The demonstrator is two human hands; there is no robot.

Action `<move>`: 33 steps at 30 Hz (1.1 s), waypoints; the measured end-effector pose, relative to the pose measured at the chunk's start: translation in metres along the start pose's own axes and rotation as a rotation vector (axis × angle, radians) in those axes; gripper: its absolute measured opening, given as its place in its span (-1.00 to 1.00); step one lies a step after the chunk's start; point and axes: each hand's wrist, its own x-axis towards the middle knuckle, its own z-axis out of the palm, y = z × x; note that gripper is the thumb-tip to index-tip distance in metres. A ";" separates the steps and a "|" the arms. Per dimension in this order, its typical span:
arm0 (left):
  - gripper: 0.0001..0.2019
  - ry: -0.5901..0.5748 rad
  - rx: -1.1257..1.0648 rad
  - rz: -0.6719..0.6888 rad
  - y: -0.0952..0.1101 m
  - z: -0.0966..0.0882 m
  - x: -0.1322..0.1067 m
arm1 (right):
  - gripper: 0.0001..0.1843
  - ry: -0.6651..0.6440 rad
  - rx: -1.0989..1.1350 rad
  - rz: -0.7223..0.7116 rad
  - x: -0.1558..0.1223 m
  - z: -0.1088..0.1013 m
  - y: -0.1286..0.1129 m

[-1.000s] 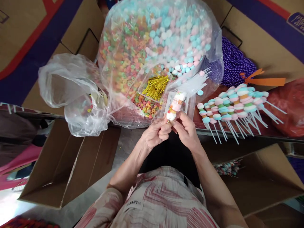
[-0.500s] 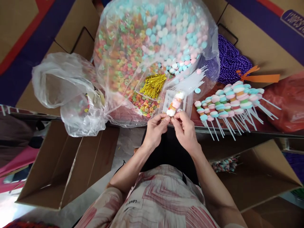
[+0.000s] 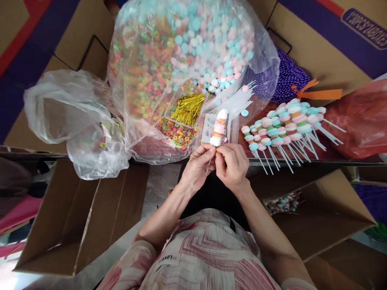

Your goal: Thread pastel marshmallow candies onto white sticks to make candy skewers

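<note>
A marshmallow candy skewer [image 3: 219,128], white and pink with orange layers, stands nearly upright at the table's front edge. My left hand [image 3: 197,166] is closed on its lower end, and the white stick shows below the fingers. Pressed against the same spot, my right hand [image 3: 233,164] pinches at the skewer's base; a speck of gold like a twist tie shows there, mostly hidden by the fingers. Gold twist ties [image 3: 189,108] fill a clear tray just beyond. White sticks or sleeves [image 3: 242,98] lie behind the skewer. Finished skewers [image 3: 284,127] are piled to the right.
A big clear bag [image 3: 145,52] of ring candies and marshmallows covers the table's back. Crumpled plastic [image 3: 93,157] lies left, purple beads [image 3: 287,74] and a red bag [image 3: 359,121] right. Open cardboard boxes [image 3: 117,209] sit below the edge; the right box [image 3: 335,217] holds skewers.
The skewer has turned more upright. My right hand has curled and drawn closer to my left hand at its base, and the stick now shows below. The whole view has shifted slightly.
</note>
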 end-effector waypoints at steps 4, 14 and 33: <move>-0.63 -0.078 0.096 -0.044 -0.002 0.002 0.004 | -0.88 -0.010 0.211 0.305 0.001 -0.005 -0.009; -0.47 -0.054 0.501 0.348 -0.003 0.007 -0.005 | -0.89 0.016 0.301 0.465 0.020 -0.037 -0.020; -0.74 0.220 1.457 0.625 -0.010 0.009 0.075 | -0.63 0.818 0.622 1.494 -0.137 -0.139 0.032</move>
